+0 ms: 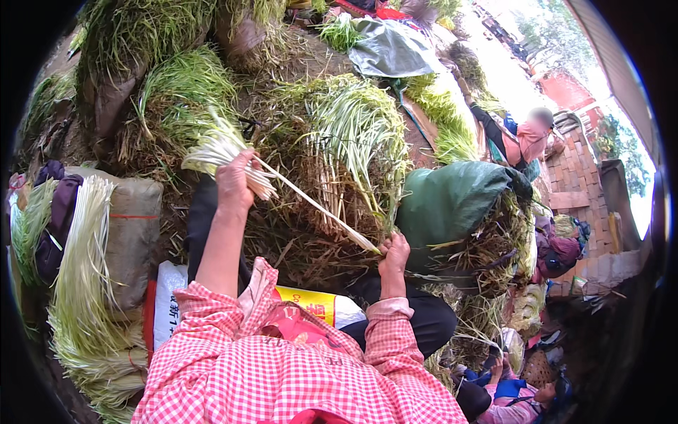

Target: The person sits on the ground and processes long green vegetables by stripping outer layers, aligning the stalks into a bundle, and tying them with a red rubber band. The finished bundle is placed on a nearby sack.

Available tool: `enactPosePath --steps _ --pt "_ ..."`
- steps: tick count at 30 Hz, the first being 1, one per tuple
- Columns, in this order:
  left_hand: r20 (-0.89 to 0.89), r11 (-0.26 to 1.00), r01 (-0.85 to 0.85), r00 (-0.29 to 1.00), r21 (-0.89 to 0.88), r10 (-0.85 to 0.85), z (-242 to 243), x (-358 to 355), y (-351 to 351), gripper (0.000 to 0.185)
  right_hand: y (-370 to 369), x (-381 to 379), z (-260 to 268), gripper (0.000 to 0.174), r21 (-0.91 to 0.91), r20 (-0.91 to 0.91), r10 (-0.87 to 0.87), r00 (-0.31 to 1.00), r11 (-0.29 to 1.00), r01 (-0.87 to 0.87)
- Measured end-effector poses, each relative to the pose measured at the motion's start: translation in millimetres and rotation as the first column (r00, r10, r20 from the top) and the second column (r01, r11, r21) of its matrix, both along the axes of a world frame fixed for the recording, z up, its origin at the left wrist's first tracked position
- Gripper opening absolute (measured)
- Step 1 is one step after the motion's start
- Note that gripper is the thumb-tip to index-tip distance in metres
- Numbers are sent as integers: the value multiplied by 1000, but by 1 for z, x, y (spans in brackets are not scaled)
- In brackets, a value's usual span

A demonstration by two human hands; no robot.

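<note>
My left hand (235,180) is closed around a bunch of pale stalks (212,153) with green-yellow leaf tips, its cut ends pointing to the lower right. One long white stalk (318,204) runs from that hand down to my right hand (393,252), whose fingers pinch at its end and at some thin greenish leaf strands. Between and beyond my hands lies a large heap of uncleaned leafy stalks (357,127), with brown, dry outer leaves around their lower parts.
A green sack (455,206) stands right of the heap. Long pale bundles (85,265) hang over a wrapped bale (135,228) at the left. More leafy heaps (185,90) lie beyond. One person (529,140) is at the upper right, another (511,397) at the lower right. Printed sacks (312,307) lie near my lap.
</note>
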State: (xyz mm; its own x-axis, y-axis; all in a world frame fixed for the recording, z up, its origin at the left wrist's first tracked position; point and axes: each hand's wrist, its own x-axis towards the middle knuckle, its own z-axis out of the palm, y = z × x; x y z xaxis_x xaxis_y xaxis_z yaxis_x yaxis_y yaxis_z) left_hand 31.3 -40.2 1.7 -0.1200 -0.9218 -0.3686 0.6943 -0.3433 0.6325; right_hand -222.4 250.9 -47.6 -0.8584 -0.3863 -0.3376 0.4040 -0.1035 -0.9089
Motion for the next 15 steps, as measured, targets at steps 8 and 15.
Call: enactPosePath --steps 8,15 --pt "-16 999 5 1000 -44 -5 -9 27 -18 15 -3 44 43 57 855 -172 816 552 402 -329" --pt "5 984 180 984 9 -180 -11 -17 19 19 -46 118 79 61 696 -594 720 359 683 -221"
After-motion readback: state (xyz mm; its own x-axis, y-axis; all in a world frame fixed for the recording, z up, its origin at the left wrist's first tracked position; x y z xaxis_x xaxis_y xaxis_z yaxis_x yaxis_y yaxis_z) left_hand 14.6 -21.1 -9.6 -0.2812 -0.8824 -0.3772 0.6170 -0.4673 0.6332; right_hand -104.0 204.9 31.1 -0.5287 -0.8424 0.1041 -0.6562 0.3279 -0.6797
